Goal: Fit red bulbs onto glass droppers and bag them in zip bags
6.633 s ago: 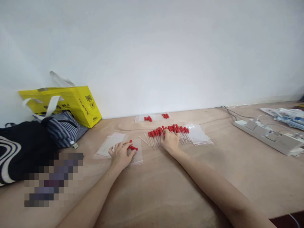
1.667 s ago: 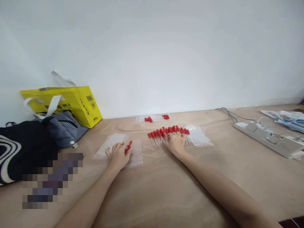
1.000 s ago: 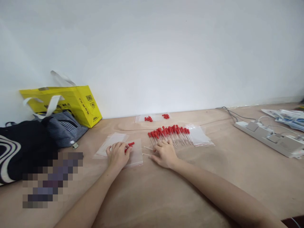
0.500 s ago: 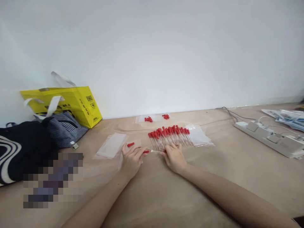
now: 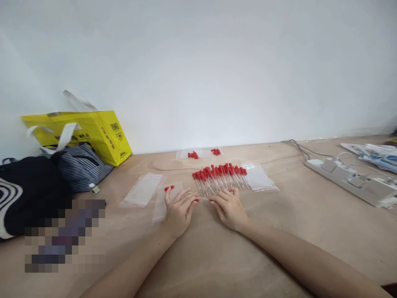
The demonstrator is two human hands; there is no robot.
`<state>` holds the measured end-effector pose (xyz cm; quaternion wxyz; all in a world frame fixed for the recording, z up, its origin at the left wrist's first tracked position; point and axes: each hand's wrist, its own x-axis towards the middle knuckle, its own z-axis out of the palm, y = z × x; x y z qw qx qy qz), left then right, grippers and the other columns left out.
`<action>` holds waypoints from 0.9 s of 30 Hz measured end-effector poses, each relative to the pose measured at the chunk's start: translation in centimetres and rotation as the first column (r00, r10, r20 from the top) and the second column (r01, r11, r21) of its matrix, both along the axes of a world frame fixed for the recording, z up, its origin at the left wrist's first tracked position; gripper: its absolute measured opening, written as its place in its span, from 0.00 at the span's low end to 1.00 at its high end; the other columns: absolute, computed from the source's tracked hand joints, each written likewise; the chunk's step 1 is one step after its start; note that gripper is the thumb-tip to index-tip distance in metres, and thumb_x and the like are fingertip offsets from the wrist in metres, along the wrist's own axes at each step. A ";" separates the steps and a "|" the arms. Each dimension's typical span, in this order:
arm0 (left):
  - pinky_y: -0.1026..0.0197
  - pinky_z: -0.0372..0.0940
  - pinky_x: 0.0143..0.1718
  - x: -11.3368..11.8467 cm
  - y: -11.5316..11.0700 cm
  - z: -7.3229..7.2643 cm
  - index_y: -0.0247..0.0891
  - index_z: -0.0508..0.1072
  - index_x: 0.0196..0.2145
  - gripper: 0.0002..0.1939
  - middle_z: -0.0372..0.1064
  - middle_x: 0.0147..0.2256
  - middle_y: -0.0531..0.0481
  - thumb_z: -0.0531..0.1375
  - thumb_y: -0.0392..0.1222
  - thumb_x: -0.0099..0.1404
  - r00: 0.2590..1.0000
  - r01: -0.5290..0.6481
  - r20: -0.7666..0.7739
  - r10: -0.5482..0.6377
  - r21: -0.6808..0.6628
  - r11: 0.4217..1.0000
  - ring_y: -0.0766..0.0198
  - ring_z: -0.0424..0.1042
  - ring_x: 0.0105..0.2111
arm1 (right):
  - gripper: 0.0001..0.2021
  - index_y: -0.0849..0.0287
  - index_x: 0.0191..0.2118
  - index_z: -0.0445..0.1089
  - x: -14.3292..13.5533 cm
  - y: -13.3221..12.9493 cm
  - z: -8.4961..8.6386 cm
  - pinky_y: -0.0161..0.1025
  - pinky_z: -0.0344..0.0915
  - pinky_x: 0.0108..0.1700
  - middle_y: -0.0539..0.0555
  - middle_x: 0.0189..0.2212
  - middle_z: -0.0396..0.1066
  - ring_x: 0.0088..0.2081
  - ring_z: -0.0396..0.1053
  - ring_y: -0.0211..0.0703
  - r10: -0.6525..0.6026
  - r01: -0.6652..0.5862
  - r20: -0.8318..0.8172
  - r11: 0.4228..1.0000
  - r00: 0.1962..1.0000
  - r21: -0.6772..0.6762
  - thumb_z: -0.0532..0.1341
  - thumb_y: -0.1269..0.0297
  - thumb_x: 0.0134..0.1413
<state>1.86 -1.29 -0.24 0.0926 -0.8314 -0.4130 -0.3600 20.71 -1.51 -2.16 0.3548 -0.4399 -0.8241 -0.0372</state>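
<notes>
Between my hands lies a dropper with a thin clear tube (image 5: 203, 199) and a red rubber bulb (image 5: 197, 200). My left hand (image 5: 178, 213) is closed on the bulb end, with its fingertips covering part of the bulb. At the other end, my right hand (image 5: 228, 208) pinches the tube. Just beyond my right hand, several red-bulbed droppers (image 5: 221, 176) are fanned out side by side. A plastic bag (image 5: 159, 205) lies partly behind my left hand, and a loose red bulb (image 5: 169, 188) shows on it near a fingertip.
Clear bags lie in a stack (image 5: 144, 190) on the left and another stack (image 5: 262, 178) on the right. Toward the wall, a bag (image 5: 203, 154) bears small red bulbs. A yellow bag (image 5: 120, 142) and striped pouch (image 5: 85, 167) stand left; a power strip (image 5: 353, 182) sits right.
My left hand has moved right, closer to my right hand, and less of the tube shows between them. More of the plastic bag behind my left hand is uncovered.
</notes>
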 end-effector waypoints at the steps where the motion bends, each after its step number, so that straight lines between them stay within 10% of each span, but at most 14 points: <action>1: 0.43 0.33 0.53 0.0 0.0 0.0 0.42 0.70 0.33 0.10 0.74 0.34 0.53 0.49 0.36 0.63 1.000 -0.012 0.009 0.012 -0.013 1.000 0.58 0.69 0.42 | 0.11 0.58 0.35 0.68 0.0 0.0 0.0 0.40 0.43 0.41 0.50 0.27 0.68 0.32 0.61 0.37 0.005 -0.005 -0.009 1.000 1.000 -0.002 0.49 0.70 0.57; 27: 0.44 0.30 0.54 0.1 -0.7 -0.1 0.41 0.70 0.27 0.10 0.73 0.25 0.55 0.50 0.39 0.62 0.999 0.051 -0.014 -0.052 -0.060 0.997 0.61 0.70 0.33 | 0.18 0.56 0.40 0.69 1.2 0.1 0.0 0.39 0.43 0.36 0.48 0.24 0.66 0.25 0.58 0.34 0.146 -0.161 0.207 0.985 0.967 0.059 0.50 0.78 0.45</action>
